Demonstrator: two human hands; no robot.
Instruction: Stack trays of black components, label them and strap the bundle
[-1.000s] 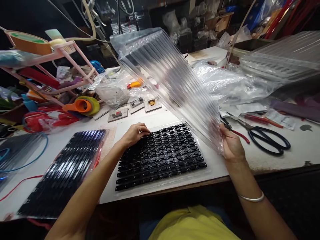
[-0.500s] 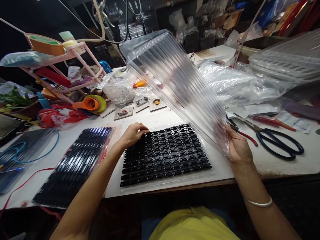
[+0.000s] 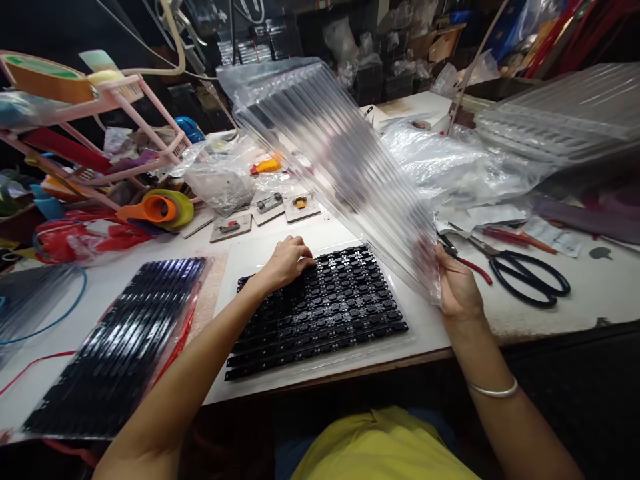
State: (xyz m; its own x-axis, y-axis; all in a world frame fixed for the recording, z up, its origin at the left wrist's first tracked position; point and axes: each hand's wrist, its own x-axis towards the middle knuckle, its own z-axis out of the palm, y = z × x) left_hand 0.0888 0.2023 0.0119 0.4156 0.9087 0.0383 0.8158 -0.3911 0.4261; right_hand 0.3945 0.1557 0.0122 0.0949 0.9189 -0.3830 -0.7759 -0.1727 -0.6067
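Observation:
My right hand (image 3: 461, 283) grips the lower right corner of a clear ribbed plastic tray (image 3: 345, 153), which is raised and tilted above the table. Below it lies a set of black strips (image 3: 345, 300) with small components, laid in rows on a clear plastic sheet or tray. My left hand (image 3: 287, 263) is over the far side of these strips, fingers curled and thumb close to the index finger. Whatever its fingertips pinch, if anything, is too small or hidden to make out. To the left is another set of black strips (image 3: 125, 340) in clear plastic.
Large black-handled scissors (image 3: 530, 277) and red-handled pliers (image 3: 473, 267) lie at the right. A tape dispenser (image 3: 160, 208) and a pink rack (image 3: 145, 120) stand at the left. Crumpled plastic (image 3: 450, 163) and stacked clear trays (image 3: 565, 113) are behind.
My left hand has moved right along the far edge of the black strips. The right hand still holds the clear tray. The whole view has shifted, so table items appear further left.

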